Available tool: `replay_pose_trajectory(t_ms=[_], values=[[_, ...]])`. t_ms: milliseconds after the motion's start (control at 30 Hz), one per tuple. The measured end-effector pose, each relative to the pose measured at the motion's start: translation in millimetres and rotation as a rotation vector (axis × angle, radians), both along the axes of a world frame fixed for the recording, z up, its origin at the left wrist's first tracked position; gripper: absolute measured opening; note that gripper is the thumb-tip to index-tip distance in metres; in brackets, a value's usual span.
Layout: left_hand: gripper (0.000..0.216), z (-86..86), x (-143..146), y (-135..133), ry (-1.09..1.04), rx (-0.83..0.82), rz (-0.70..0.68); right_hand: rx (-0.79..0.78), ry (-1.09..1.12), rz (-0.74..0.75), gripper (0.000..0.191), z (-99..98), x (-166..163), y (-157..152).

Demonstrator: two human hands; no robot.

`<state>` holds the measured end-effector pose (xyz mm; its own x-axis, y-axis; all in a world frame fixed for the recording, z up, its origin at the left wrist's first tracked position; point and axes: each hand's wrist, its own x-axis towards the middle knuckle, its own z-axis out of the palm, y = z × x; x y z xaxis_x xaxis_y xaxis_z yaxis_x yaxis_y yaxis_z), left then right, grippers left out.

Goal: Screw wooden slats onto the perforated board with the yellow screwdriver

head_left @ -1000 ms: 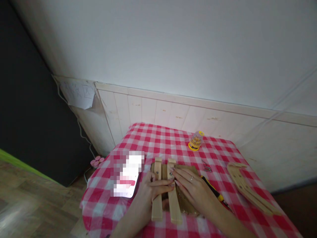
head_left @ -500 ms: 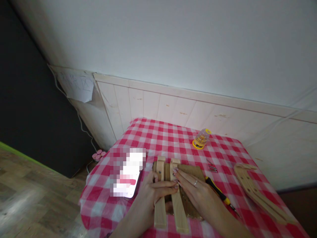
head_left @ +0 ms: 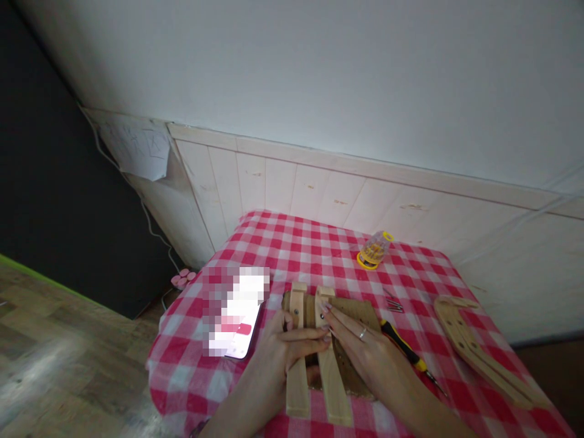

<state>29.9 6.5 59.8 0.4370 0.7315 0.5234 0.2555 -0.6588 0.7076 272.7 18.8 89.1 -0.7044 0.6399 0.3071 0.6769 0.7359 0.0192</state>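
Observation:
Two pale wooden slats (head_left: pixel 297 377) lie side by side on a brown wooden board (head_left: pixel 360 311) on the red-and-white checked tablecloth (head_left: pixel 296 249). My left hand (head_left: pixel 278 350) rests across the slats, fingers stretched over them and thumb beneath, gripping them. My right hand (head_left: pixel 360 350), with a ring on it, lies flat on the board, its fingertips touching the right slat (head_left: pixel 333 389) near a dark screw head.
A phone (head_left: pixel 237 316) lies left of the slats. A yellow-and-black screwdriver (head_left: pixel 406 353) and loose screws (head_left: pixel 395 304) sit right of the board. A yellow bit holder (head_left: pixel 373 250) stands farther back. Curved wooden parts (head_left: pixel 474 353) lie at the right edge.
The view has shifted slightly; both hands stay on the slats and board in nearly the same pose.

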Motion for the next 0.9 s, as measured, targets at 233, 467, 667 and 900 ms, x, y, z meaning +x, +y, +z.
replay_pose_trajectory(t_ms=[233,467,667,900], values=[[0.035,6.2,3.8,-0.9,0.029,-0.072,0.009,0.008,0.011,-0.013,0.105,-2.2,0.5,-0.3],[0.034,4.3,1.6,1.3,0.03,0.004,-0.016,0.036,-0.002,-0.003,0.104,0.1,-1.0,-0.6],[0.032,-9.7,4.4,0.1,-0.002,-0.022,0.017,-0.013,0.031,-0.004,0.094,-1.4,0.8,-1.4],[0.031,-17.5,5.0,1.4,-0.009,-0.053,0.008,-0.075,0.035,0.028,0.067,21.2,-3.1,8.5]])
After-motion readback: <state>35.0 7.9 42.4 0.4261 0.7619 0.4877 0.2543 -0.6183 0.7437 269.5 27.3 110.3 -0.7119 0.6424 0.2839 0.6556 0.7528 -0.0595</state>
